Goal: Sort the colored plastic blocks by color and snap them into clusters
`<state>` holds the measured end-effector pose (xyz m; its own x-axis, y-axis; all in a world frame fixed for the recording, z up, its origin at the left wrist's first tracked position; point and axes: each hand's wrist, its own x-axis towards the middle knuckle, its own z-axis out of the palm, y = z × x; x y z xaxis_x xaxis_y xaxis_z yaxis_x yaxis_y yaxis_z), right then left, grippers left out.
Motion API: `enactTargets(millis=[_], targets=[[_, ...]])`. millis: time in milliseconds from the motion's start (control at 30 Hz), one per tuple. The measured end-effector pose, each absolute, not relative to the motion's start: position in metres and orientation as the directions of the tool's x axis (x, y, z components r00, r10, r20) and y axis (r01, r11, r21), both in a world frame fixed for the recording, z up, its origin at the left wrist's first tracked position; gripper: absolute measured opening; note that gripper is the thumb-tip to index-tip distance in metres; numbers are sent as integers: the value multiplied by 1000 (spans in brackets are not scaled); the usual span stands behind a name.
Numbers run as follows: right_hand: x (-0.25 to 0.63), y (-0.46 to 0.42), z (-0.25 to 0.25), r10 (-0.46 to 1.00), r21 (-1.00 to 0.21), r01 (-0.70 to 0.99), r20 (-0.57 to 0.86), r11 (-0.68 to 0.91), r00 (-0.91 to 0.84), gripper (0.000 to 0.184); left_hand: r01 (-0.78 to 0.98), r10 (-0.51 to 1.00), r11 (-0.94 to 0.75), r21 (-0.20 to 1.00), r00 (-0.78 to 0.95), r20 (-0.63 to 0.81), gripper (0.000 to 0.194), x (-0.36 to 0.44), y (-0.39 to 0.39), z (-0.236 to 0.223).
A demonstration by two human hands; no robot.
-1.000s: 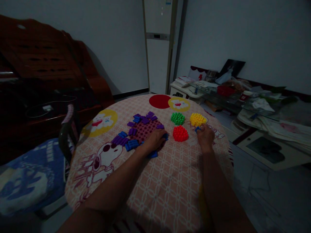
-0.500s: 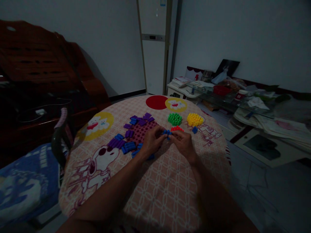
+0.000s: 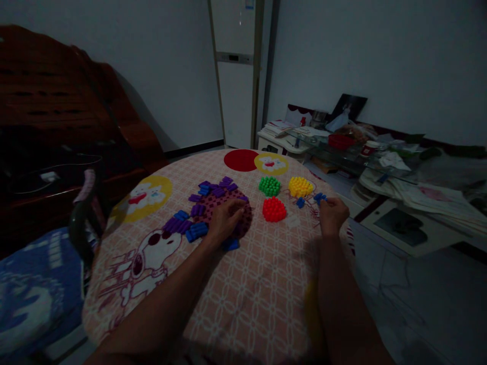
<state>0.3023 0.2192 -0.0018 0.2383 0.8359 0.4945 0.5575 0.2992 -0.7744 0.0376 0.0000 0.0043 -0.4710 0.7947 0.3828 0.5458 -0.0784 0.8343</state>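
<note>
My right hand [image 3: 334, 214] is at the table's right side, its fingertips closed on a small knobbly blue plastic piece [image 3: 319, 197]. Just left of that piece lies a similar blue piece [image 3: 300, 203]. My left hand [image 3: 225, 220] hovers over the dark red printed patch of the tablecloth, fingers loosely bent and apart, holding nothing. Around it lie several purple ribbed pieces [image 3: 197, 210] and blue ribbed pieces [image 3: 197, 231]. Between my hands sit three knobbly clusters: a red cluster [image 3: 274, 209], a green cluster [image 3: 270, 186] and a yellow cluster [image 3: 300, 186].
A patterned cloth covers the round table [image 3: 251, 299]. At the left stand a chair with a blue cushion [image 3: 41, 284] and a dark wooden bench [image 3: 57, 101]. A cluttered glass-topped cabinet [image 3: 342, 147] runs along the right wall. Behind the table rises a tall white appliance [image 3: 238, 101].
My hands have parted from the blue piece they both held. The right hand has carried it rightward, beside the other blue piece; the left has moved slightly left and opened. The view has shifted slightly.
</note>
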Motion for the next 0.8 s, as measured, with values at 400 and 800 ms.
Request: enactTargets(millis=[400,800], targets=[[300,221,-8,884,-554,799,464,235,61,22,585,762,51,810,-547,347,23,11,-11,19],[262,175,6,733,-624,481,678,615,-57,22,827,988,152,541,-141,-62,24,-25,-35,37]])
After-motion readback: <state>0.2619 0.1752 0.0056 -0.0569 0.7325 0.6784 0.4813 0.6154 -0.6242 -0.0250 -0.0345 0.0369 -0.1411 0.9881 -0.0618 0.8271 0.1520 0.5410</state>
